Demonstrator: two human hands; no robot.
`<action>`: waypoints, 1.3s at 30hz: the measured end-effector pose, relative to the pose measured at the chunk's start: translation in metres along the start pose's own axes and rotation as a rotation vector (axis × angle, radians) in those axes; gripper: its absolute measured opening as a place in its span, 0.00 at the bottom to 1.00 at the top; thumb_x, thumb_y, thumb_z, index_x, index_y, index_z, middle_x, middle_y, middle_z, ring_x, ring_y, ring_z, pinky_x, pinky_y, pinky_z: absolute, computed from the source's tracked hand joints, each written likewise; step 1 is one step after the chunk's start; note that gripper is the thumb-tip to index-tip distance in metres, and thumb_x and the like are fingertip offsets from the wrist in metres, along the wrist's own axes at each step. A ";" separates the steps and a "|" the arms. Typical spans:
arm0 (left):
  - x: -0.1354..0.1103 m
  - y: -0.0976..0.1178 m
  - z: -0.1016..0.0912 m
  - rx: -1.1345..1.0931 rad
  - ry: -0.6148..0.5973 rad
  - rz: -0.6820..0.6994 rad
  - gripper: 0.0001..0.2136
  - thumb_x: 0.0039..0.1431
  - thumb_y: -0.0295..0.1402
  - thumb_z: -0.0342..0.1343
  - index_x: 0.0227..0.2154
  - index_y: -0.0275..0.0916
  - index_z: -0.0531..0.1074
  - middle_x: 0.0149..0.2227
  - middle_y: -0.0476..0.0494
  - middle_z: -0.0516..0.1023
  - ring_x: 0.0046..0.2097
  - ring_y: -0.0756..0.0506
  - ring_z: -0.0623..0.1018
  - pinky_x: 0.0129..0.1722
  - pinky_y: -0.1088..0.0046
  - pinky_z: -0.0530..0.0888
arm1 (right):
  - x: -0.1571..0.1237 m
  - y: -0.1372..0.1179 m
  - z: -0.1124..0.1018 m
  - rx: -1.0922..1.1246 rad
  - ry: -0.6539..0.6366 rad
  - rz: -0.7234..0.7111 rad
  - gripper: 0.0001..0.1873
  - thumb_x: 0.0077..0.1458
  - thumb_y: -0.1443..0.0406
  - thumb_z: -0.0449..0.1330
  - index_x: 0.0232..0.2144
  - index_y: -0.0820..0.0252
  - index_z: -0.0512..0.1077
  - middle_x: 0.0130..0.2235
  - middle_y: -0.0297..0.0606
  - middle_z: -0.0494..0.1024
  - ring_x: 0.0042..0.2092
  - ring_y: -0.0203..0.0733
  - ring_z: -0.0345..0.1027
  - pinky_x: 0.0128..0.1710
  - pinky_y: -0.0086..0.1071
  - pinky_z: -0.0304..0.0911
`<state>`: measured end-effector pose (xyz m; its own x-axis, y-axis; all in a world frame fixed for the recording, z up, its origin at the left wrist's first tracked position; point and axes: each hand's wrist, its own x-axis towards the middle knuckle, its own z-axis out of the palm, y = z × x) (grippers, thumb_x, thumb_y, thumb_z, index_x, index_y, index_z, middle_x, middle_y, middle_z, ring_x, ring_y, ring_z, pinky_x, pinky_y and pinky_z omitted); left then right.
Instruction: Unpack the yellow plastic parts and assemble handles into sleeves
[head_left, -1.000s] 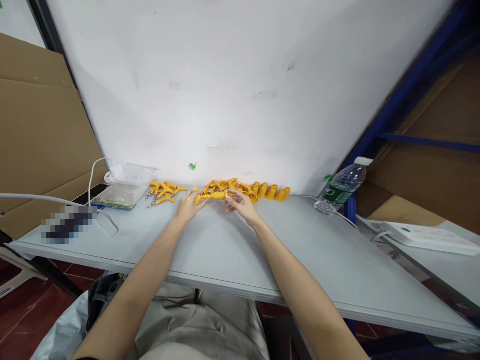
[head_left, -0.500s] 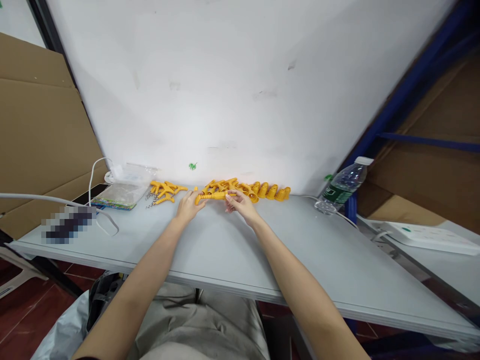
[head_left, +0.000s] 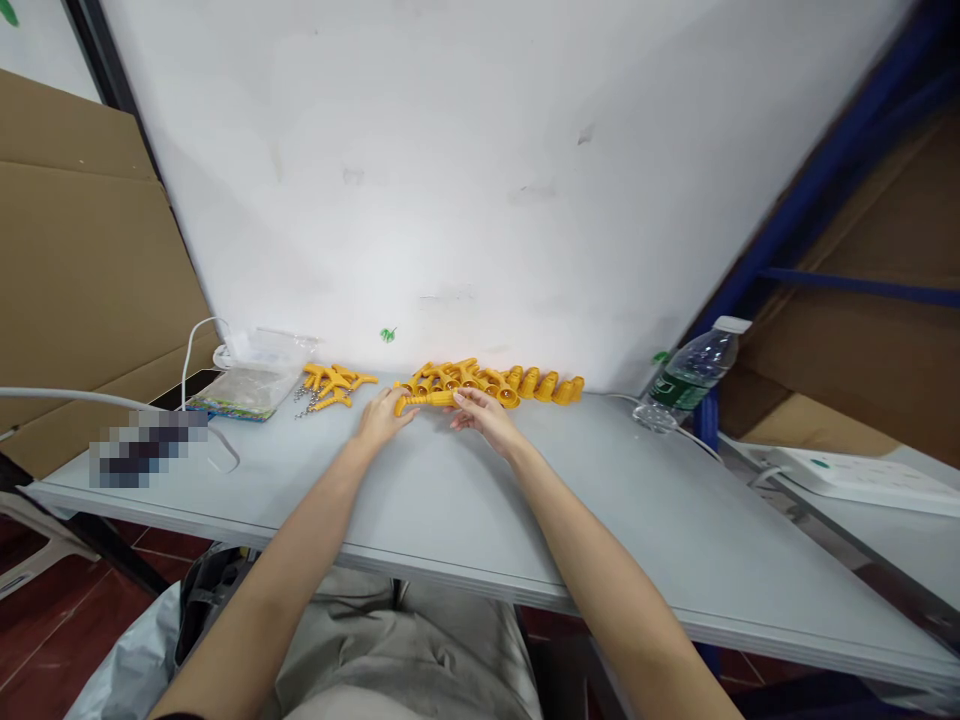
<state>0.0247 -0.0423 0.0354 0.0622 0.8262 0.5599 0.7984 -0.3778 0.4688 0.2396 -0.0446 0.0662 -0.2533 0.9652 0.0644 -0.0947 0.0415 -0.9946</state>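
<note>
Both my hands reach to the far side of a grey table (head_left: 465, 510). My left hand (head_left: 381, 419) and my right hand (head_left: 484, 415) pinch the two ends of a long yellow plastic part (head_left: 427, 399), held level just above the tabletop. Right behind it lies a heap of yellow plastic parts (head_left: 457, 377). A row of yellow cone-shaped pieces (head_left: 544, 385) runs to the right of the heap. Further left lies a smaller pile of yellow parts with metal chains (head_left: 330, 385).
A clear plastic bag (head_left: 247, 385) and a white cable (head_left: 196, 335) lie at the table's far left. A water bottle (head_left: 686, 375) lies at the far right, a white power strip (head_left: 862, 475) beyond it. A white board stands behind the table; cardboard leans on the left.
The view has shifted slightly. Both hands stay on the long yellow part in nearly the same spot.
</note>
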 end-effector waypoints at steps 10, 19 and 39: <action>-0.002 0.005 -0.002 0.085 -0.055 -0.088 0.12 0.56 0.33 0.59 0.44 0.43 0.73 0.41 0.43 0.76 0.42 0.44 0.77 0.41 0.70 0.72 | 0.002 0.005 0.007 -0.011 0.041 0.010 0.18 0.50 0.57 0.67 0.38 0.60 0.68 0.29 0.35 0.79 0.22 0.32 0.70 0.25 0.27 0.69; -0.006 0.013 -0.005 0.272 -0.229 -0.123 0.33 0.56 0.33 0.58 0.64 0.42 0.54 0.60 0.31 0.64 0.62 0.36 0.65 0.56 0.58 0.65 | 0.008 0.029 0.023 -0.081 0.060 -0.141 0.28 0.41 0.48 0.68 0.37 0.56 0.63 0.33 0.35 0.78 0.26 0.39 0.74 0.33 0.38 0.72; -0.005 0.020 -0.008 0.241 -0.296 -0.215 0.27 0.60 0.32 0.49 0.62 0.37 0.57 0.62 0.36 0.64 0.61 0.38 0.65 0.57 0.61 0.64 | 0.062 0.018 0.002 -1.519 0.208 -0.299 0.34 0.51 0.79 0.46 0.60 0.58 0.62 0.66 0.46 0.58 0.61 0.55 0.59 0.62 0.58 0.44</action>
<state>0.0358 -0.0571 0.0470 0.0205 0.9729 0.2305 0.9266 -0.1051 0.3611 0.2201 0.0151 0.0524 -0.2591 0.8865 0.3834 0.9420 0.3196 -0.1022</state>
